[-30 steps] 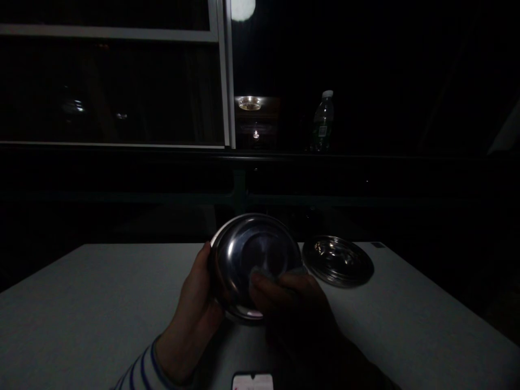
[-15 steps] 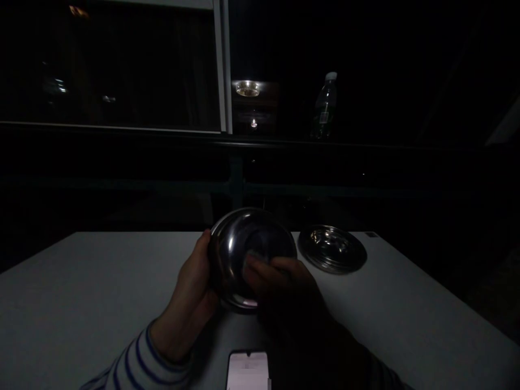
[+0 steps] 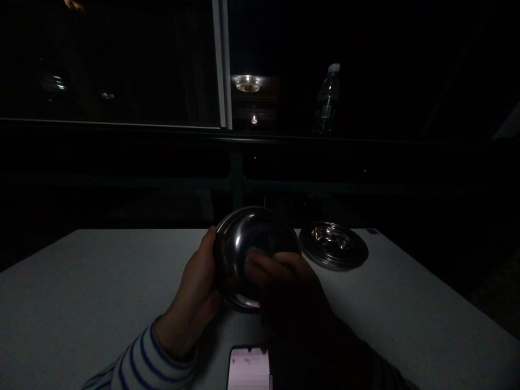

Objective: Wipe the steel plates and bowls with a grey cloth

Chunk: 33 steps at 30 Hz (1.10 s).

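Before me, a shiny metal bowl (image 3: pixel 252 230) is held tilted above the table, its rounded outside facing me. My left hand (image 3: pixel 199 284) grips its left rim, thumb at the edge and fingers curled beneath. Across the lower right of the bowl lies my right hand (image 3: pixel 288 287), dark in shadow, its fingertips pressed on the metal. A small greyish edge shows at those fingertips, perhaps a cloth or pad, too dim to name. To the right, a stack of metal bowls (image 3: pixel 333 246) rests on the table.
The white table (image 3: pixel 101 287) has a lit phone (image 3: pixel 248 368) at its near edge. A clear plastic bottle (image 3: pixel 327 100) with a white cap stands on a dark ledge behind. A railing post (image 3: pixel 236 173) and a window frame (image 3: pixel 222 65) are beyond the table.
The bowl and both hands have shifted slightly right in view. The right fingertips stay on the bowl's surface, and the left hand keeps its grip.
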Motion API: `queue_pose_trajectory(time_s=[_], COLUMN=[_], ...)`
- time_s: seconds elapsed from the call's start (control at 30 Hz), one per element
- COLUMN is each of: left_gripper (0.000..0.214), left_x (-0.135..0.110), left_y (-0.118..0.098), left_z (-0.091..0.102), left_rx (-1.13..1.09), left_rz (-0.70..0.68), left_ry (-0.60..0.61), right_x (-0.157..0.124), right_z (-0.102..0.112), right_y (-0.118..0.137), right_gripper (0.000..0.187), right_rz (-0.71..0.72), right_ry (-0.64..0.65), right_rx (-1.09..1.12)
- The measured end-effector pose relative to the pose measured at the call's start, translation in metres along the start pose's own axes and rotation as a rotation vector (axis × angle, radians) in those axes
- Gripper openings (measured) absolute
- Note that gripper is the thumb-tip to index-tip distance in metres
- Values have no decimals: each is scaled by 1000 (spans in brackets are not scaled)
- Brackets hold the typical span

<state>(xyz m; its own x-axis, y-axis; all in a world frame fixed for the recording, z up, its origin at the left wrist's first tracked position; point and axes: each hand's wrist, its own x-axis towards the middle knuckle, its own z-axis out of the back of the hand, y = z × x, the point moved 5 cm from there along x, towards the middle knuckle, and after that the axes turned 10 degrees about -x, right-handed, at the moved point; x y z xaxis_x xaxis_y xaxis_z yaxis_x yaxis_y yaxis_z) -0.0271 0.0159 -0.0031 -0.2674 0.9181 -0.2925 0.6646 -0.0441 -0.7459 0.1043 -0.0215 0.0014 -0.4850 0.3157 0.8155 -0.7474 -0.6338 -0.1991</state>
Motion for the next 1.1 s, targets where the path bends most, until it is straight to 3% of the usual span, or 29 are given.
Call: queue_pose_trajectory(time_s=[0.13, 0.33, 0.5, 0.67, 0.83, 1.0, 1.1], left_gripper=[26, 24, 25, 25, 23, 23, 24], left_x=[-1, 2, 1, 2, 2, 3, 2], left_y=[1, 2, 2, 2, 4, 4, 4], left_z=[1, 1, 0, 3, 4, 5, 4], left_rx=[-33, -16, 13, -5, 9, 9, -6], left_rz=[-23, 6, 9, 5, 3, 15, 24], left_ry=[-6, 21, 38, -6, 12, 27, 31], right_x=[6, 2, 5, 4, 4, 5, 7], right_z=[7, 4, 5, 3, 3, -1, 2], right_y=[-18, -2, -17, -7, -16, -8, -13], right_gripper=[28, 37, 30, 32, 30, 29, 27], right_rz=[-111, 10, -118, 30, -115, 27, -40], right_ry=[-19, 23, -33, -43, -62, -45, -85], right_rx=[-21, 45, -2, 11, -8, 13, -7])
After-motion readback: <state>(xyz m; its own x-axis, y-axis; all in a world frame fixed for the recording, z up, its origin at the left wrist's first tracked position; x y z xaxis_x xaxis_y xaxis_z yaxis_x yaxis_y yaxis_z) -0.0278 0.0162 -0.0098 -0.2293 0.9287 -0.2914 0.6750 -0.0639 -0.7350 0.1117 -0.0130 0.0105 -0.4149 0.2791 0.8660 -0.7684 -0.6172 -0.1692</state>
